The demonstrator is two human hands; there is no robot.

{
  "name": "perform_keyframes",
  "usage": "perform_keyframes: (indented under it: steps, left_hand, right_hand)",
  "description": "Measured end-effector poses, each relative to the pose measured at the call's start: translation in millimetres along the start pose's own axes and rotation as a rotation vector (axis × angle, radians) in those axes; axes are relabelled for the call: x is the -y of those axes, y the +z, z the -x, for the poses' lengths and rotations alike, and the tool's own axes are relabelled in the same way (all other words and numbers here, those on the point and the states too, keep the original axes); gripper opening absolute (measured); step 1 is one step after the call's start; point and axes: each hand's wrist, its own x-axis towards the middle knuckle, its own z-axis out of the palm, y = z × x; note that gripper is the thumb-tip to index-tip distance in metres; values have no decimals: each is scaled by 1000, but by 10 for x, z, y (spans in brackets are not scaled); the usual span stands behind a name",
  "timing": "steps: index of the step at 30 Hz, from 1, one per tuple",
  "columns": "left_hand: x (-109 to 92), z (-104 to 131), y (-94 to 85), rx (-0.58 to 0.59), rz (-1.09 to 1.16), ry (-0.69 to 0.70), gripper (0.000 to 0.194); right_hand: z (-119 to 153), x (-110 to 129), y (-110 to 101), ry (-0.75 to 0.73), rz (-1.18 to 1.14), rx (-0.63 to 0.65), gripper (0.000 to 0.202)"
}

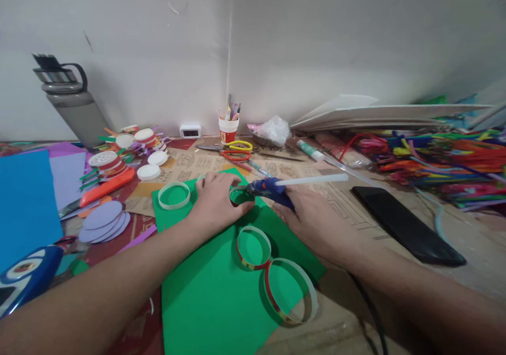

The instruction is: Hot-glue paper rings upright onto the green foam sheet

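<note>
My left hand (216,196) rests on the green sheet (205,292), thumb and fingers closed around a small paper ring (236,190). In my right hand (312,215) is a blue hot glue gun (266,187), with a white glue stick (316,179) jutting out of its back. The gun's nozzle is at the ring's far right rim; whether it touches cannot be made out. Another pale ring (174,207) lies left of my left hand. Nearer to me, a red-and-white ring (254,267) sits against a larger one (312,292), partly over the sheet's edge.
Left are lilac paper discs (103,215), an orange utility knife (106,186), decorated cups (106,163) and a grey bottle (75,110). Scissors (237,149) and a pencil cup (228,128) stand behind. Right are a black phone (407,223) and pipe cleaners (454,155); a cord (371,307) trails below my right arm.
</note>
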Motion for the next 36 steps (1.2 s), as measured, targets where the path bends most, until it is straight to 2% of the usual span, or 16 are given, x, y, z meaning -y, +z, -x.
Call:
perform_keyframes:
  steps: [7,14,24,31,36]
  left_hand:
    - [17,-1,17,-8,4,26,47]
    - [23,7,11,-13,1,30,46]
    - [8,-5,1,-4,-4,16,45]
    - [7,3,-3,-6,-9,18,44]
    - [17,8,6,-21,-3,31,43]
  right_hand:
    - [-41,-32,123,-97,44,-41,27]
    - [-57,-39,192,-75,-3,2,25]
    - [-39,-28,81,-39,-5,-29,23]
    - [-47,-30,142,-29,-4,23,25]
    - [-34,-46,122,-16,-3,10,27]
